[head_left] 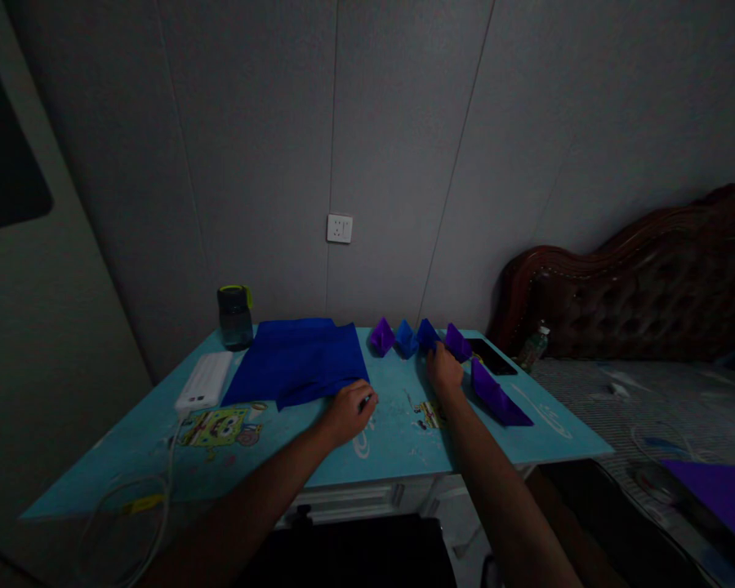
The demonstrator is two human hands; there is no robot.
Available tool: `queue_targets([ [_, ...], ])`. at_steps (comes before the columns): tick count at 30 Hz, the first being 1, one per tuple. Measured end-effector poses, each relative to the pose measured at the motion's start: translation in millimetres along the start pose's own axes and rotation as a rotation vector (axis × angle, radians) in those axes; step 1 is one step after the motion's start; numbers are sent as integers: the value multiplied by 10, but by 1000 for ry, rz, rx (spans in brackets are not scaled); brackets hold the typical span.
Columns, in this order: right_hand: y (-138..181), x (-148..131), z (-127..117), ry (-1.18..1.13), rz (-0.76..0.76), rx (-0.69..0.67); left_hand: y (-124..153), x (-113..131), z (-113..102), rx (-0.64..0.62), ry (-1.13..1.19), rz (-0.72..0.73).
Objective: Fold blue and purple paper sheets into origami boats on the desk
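My right hand [446, 371] reaches over the table with its fingers closed at the base of a dark blue folded paper boat [427, 333]. That boat stands in a row with a purple paper boat [382, 337], a lighter blue one [407, 340] and another purple one [457, 343]. A larger purple paper boat [496, 398] lies to the right of my right wrist. My left hand [350, 411] rests on the table with curled fingers, by the near right corner of the blue paper sheets [300, 359]. A small dark spot shows between its fingers; whether it is an object is unclear.
On the light blue table [398, 453], a water bottle [235, 318] stands back left, near a white power bank [204, 380] with a cable. A black phone [493, 357] lies at the right edge. Beyond are a bed with a headboard [625, 294] and a plastic bottle [534, 348].
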State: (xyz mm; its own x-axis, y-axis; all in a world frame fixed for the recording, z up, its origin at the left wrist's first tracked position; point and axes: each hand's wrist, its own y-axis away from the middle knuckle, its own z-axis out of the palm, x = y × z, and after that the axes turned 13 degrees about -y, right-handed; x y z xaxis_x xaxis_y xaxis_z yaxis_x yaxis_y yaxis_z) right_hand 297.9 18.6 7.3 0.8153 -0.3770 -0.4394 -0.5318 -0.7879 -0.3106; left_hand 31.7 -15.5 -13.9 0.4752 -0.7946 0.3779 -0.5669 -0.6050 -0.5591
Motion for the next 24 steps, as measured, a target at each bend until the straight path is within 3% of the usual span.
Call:
queue_targets([
  [2, 48, -44, -8, -15, -62, 18, -2, -6, 4, 3, 0, 2],
  [5, 171, -130, 9, -56, -276, -15, 5, -4, 13, 6, 0, 1],
  [9, 376, -271, 80, -92, -655, -223, 14, 46, -48, 2, -25, 21],
  [11, 457, -339, 114, -77, -767, -300, -8, 62, -157, 14, -83, 60],
  [15, 549, -434, 129, -40, -832, -374, -124, -73, -526, 46, -292, 155],
  [18, 582, -466, 103, -30, -827, -374, -169, -332, -769, 71, -436, 128],
  [21, 597, -473, 80, -34, -803, -363, -88, -588, -829, 81, -549, 44],
  [24, 605, -470, 72, -56, -807, -347, 42, -740, -744, 75, -571, -20],
])
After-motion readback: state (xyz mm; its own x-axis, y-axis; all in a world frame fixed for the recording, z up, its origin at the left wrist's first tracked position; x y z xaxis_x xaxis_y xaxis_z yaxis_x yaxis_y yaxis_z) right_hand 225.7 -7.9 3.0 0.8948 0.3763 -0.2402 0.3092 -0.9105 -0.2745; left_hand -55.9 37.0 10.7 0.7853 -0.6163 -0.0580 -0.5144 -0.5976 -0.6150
